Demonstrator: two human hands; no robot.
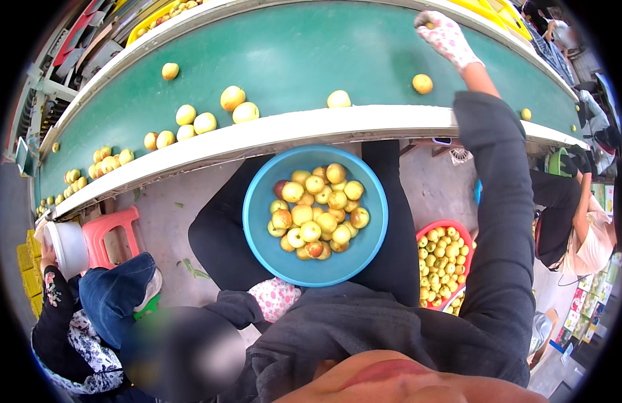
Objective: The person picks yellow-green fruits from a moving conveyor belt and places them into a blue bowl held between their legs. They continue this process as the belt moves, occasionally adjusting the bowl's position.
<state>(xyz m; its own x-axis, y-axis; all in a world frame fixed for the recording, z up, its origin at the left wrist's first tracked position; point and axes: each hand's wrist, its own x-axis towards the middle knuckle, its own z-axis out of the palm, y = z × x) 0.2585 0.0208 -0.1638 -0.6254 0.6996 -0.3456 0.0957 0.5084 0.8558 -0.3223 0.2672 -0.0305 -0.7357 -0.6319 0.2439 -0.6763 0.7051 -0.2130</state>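
A blue plastic basin [251, 242] of yellow-green and reddish jujube-like fruits [311, 211] rests on my lap. My left hand [275, 299], in a white glove with a pink floral print, is against the basin's near rim; its fingers are mostly hidden, so whether it grips cannot be told. Out over the green conveyor belt [301, 50], toward its far side, my right hand [444, 40] wears a matching glove. Its curled fingers hold a small fruit [430, 25], partly covered. Below that hand, a single yellow fruit [422, 84] lies on the belt.
The belt's white edge [291, 123] runs just beyond the basin. Several fruits [205, 122] lie along it leftward. A red basin of fruits [444, 224] stands right of my leg. A pink stool [107, 234] and a person [114, 297] are at left; another person [588, 226] sits right.
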